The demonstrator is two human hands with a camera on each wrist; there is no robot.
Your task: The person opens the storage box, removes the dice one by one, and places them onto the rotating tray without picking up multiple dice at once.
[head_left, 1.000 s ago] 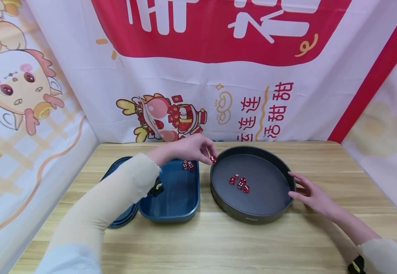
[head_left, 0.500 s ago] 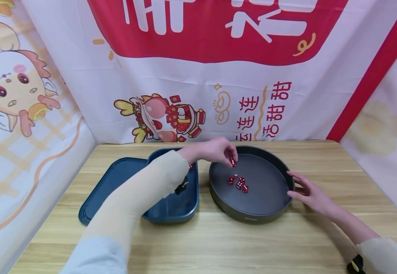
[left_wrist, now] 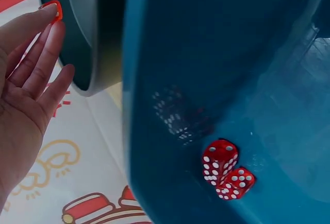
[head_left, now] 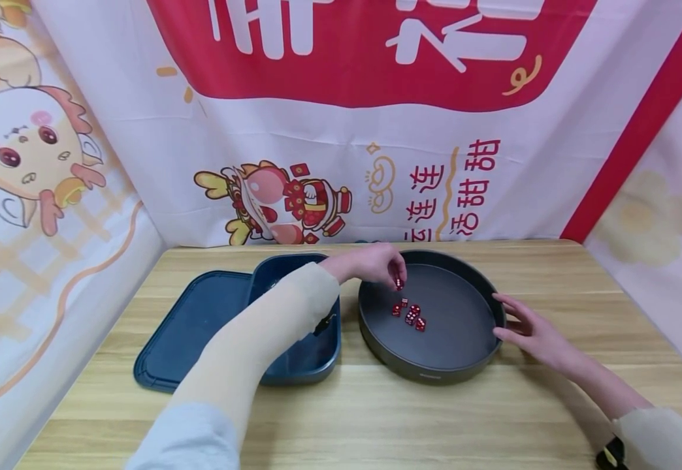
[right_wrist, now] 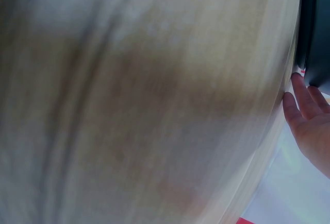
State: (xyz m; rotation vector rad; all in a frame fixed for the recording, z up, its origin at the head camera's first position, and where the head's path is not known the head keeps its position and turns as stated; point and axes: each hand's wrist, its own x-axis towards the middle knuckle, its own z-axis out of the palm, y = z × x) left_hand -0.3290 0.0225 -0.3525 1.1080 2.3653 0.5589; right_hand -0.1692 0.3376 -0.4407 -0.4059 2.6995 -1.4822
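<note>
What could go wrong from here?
The left hand pinches one red die over the round pan; it might slip early or bounce off the dice lying there. The right hand rests against the pan's edge, so a nudge could shift those dice. The left sleeve crosses above the blue container and could catch its rim.

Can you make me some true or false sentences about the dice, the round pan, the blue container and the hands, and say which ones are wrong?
1. The left grip pinches a red die above the round pan. True.
2. The right grip pinches a die too. False: it touches the side of the round pan.
3. Some red dice lie inside the blue container. True.
4. The dice lying in the round pan are green. False: those dice are red.
5. In the head view, the round pan is to the right of the blue container. True.
</note>
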